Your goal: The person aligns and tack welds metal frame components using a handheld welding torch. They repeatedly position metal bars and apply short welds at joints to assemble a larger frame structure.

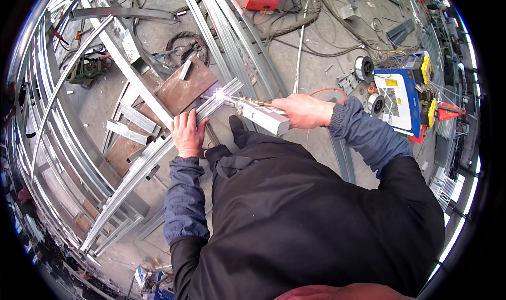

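Shiny bare-metal framework (132, 73) fills the left of frame, long straight bars crossing. Loose silver profiles (226, 36) run down from top centre. Workpiece: long metal channel (211, 107), grooved lengthwise, from lower left up to centre. Blue-and-white boxy machine (395, 102) at right, perforated side panel. Flat brown rusty plate (192, 81) upper left of centre, just behind the channel. Red unit (263, 2) with lit screen, top centre. Torch (263, 118) at centre: pale squared body, slim brass-coloured neck. Right hand (305, 110) has fingers closed round its rear. Left hand (188, 134): fingers nearly straight, close together, laid across the channel and hiding a stretch; can't tell if gripping. Dark coiled cable (190, 50) upper left. Two wire spools (363, 68) right. White-violet glare (220, 94) at torch tip washes out the contact.
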### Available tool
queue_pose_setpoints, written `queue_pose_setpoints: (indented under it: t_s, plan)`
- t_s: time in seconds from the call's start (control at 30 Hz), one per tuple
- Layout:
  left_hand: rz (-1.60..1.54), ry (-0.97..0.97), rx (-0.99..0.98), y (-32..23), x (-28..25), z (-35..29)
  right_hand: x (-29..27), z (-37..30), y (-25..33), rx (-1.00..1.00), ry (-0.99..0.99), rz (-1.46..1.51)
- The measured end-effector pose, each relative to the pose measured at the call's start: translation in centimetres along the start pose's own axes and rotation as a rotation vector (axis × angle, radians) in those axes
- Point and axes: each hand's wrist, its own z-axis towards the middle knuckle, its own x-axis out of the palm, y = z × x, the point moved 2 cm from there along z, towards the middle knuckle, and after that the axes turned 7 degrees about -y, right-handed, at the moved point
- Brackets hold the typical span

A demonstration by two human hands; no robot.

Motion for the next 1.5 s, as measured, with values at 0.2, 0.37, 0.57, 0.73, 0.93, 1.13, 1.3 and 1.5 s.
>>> queue_pose_setpoints:
  t_s: [0.2,0.37,0.57,0.73,0.93,1.13,1.3,1.5]
  plan:
    - [0.028,-0.008,0.006,0.0,0.0,0.0,0.1,0.0,-0.1,0.005,-0.004,0.027]
    - [0.025,-0.001,0.0,0.1,0.2,-0.1,-0.4,-0.1,0.0,0.002,0.026,0.021]
    - [0.02,0.004,0.005,0.1,0.1,-0.1,-0.5,-0.3,0.0,0.015,0.024,0.025]
    - [0.017,0.008,0.001,0.2,0.3,-0.2,-0.3,-0.2,-0.3,0.006,0.015,0.002]
    - [0.008,0.018,-0.018,0.2,0.4,-0.3,-0.2,-0.3,-0.5,0.015,0.013,0.003]
    - [0.015,0.008,-0.009,0.1,0.2,-0.2,-0.1,-0.2,-0.6,0.025,0.017,0.017]
    - [0.022,-0.003,-0.01,0.2,0.3,-0.2,-0.9,-0.5,0.2,0.041,0.035,0.001]
    - [0.018,0.003,-0.014,0.1,0.2,-0.2,-0.8,-0.5,0.1,0.041,0.033,0.009]
